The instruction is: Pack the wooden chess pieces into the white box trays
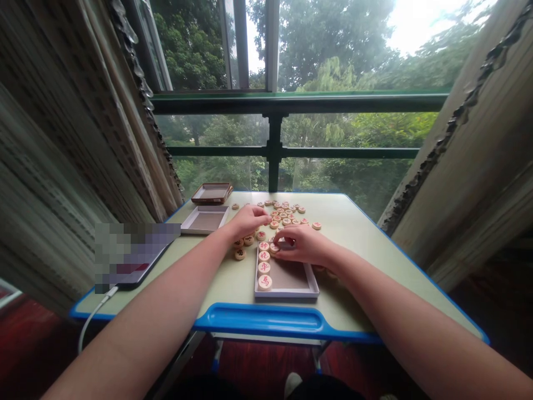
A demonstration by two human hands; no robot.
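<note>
Round wooden Chinese chess pieces [286, 221] with red or black characters lie loose over the middle of the table. A shallow white-rimmed box tray [310, 293] sits near the front edge, with a column of red-marked pieces [264, 268] along its left side. My right hand [306, 244] reaches over the tray, its thumb and fingers closed around a chess piece [273, 248] beside the top of that column. Farther back, my left hand [249, 220] is among the loose pieces with its fingers drawn together; whatever is at its fingertips is hard to make out.
Another shallow tray [205, 219] and a brown-edged box [211, 193] stand at the back left. A tablet-like device [145, 264] with a white cable [97, 305] lies on the left. The table's front has a blue trough [266, 319]. Curtains flank the railing [300, 104].
</note>
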